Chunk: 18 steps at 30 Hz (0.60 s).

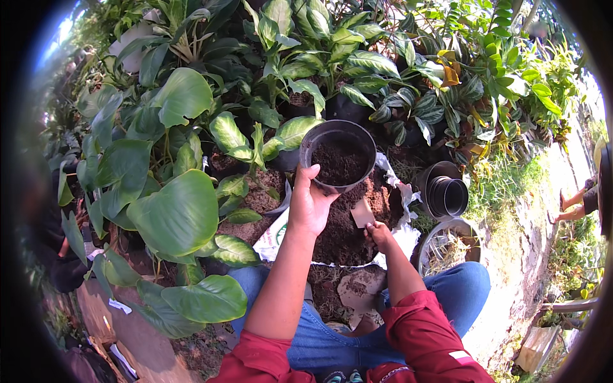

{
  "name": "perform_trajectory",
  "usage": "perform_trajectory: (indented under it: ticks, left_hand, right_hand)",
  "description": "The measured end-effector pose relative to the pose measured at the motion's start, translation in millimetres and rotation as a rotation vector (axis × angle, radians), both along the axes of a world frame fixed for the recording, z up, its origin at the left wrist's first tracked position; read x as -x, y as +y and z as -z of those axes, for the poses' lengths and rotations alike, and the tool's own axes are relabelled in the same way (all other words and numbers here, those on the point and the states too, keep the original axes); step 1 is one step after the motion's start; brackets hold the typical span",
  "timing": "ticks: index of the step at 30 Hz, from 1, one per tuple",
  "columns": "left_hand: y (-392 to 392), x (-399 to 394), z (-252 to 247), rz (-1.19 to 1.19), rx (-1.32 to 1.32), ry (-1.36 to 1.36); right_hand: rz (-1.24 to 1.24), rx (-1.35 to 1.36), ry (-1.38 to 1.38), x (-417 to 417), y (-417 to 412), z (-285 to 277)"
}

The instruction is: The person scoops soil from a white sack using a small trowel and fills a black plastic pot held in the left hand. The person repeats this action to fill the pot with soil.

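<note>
My left hand grips a black plastic plant pot by its near left side, thumb up at the rim. Dark soil lies inside the pot. In my right hand is a small flat scoop or trowel blade, pale in the sunlight, its handle hidden by my fingers. It rests against or just over a heap of dark potting soil in an opened white plastic sack. The held pot hangs above the sack's far side.
Stacked black pots stand right of the sack, with a round basin of dry plant scraps nearer me. A broad-leaved plant crowds the left, and variegated dieffenbachia fills the back. Another person's feet show at far right.
</note>
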<state>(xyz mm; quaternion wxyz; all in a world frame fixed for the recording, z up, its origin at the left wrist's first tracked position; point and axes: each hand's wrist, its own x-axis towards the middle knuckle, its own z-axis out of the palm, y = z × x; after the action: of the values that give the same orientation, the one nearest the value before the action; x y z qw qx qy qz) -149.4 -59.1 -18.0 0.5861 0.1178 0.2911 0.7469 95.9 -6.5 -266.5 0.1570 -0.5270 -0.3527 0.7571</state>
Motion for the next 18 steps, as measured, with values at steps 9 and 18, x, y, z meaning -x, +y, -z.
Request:
perform_trajectory:
  ticks: [9, 18]
  left_hand:
    - [-1.2, 1.1, 2.7, -0.003, 0.0, -0.001]
    - [-11.0, -0.7, -16.2, -0.023, -0.031, -0.039]
  right_hand:
    - [0.031, -0.09, -0.035, -2.6, -31.3, 9.0]
    - [0.004, -0.208, -0.018, -0.6, -33.2, -16.8]
